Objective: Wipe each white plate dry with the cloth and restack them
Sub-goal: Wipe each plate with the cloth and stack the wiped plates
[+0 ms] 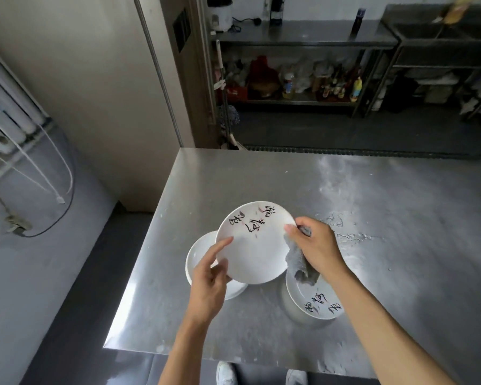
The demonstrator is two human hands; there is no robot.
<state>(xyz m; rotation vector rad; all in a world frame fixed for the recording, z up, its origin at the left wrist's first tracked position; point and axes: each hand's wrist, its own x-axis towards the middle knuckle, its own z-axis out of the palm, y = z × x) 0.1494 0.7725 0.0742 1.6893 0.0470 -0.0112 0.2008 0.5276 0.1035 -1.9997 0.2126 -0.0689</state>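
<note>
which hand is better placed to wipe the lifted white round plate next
Right: the right hand holds the grey cloth against the white round plate; the left hand only grips its opposite edge.

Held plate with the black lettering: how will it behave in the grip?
Probably rigid: the held plate keeps its round shape though the left hand and the right hand, with the cloth, grip only its edges. Likely slick: glossy glaze, water marks on the table. Probably breakable if dropped on steel.

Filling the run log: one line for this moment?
step: drying plate | left hand: holds plate rim | right hand: pinches cloth on plate rim | table: plates at left, stack at right
</note>
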